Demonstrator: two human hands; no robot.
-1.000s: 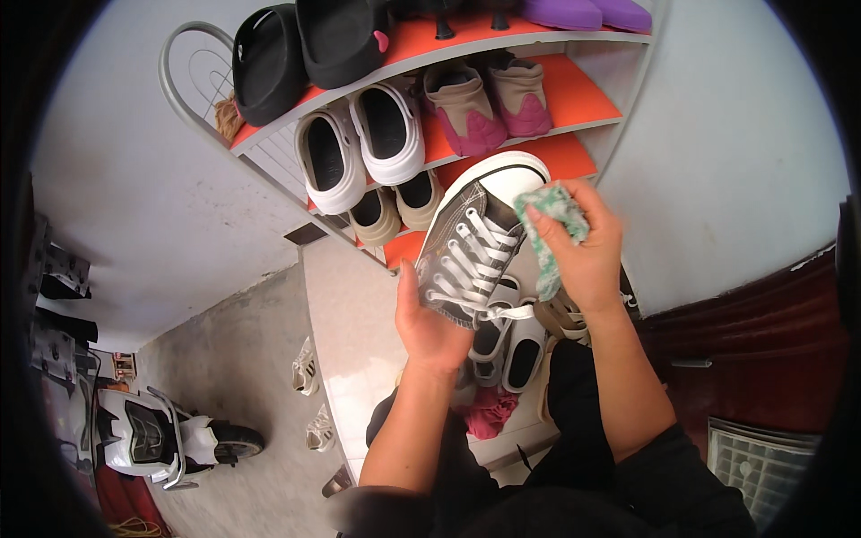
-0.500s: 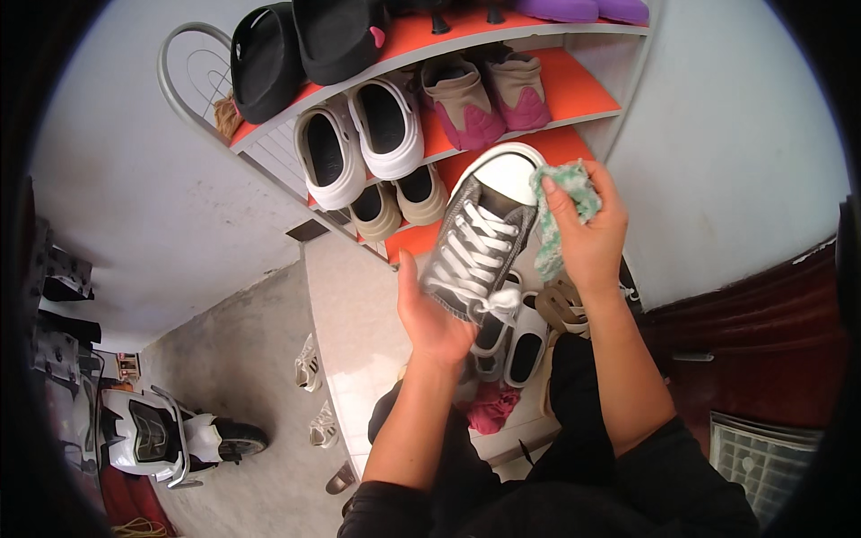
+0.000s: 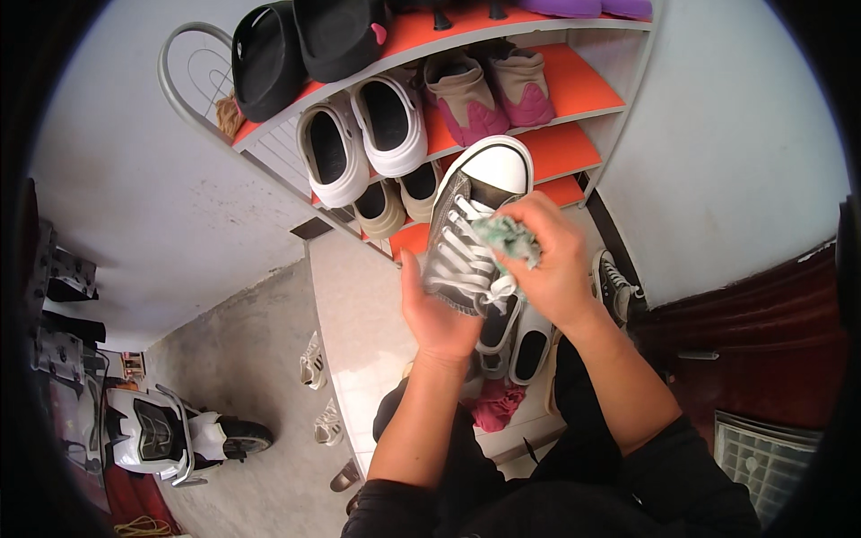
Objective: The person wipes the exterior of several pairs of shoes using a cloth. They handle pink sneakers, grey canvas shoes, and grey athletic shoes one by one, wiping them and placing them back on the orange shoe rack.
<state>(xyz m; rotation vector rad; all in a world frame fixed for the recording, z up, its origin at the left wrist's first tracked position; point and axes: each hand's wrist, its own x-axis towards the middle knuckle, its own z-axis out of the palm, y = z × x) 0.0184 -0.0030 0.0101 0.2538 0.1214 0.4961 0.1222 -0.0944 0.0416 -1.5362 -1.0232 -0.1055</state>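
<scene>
A dark grey canvas sneaker (image 3: 460,235) with a white rubber toe cap and white laces is held up in front of the shoe rack. My left hand (image 3: 437,314) supports it at the heel end, thumb along its left side and the other fingers hidden behind the shoe. My right hand (image 3: 554,260) grips a crumpled green-and-white cloth (image 3: 508,239). The cloth lies over the right part of the sneaker's laces, just below the toe cap.
Ahead stands a shoe rack (image 3: 574,79) with orange shelves, holding black clogs (image 3: 266,63), white clogs (image 3: 391,125) and beige-pink sneakers (image 3: 462,97). Below lie white slip-ons (image 3: 531,345), a pink cloth (image 3: 496,405) and another dark sneaker (image 3: 613,287). A white motorbike (image 3: 161,430) is at left.
My right hand has moved left and down with the cloth, from beside the toe cap onto the laces. The held sneaker has shifted slightly left. Another dark sneaker on the floor has come into view.
</scene>
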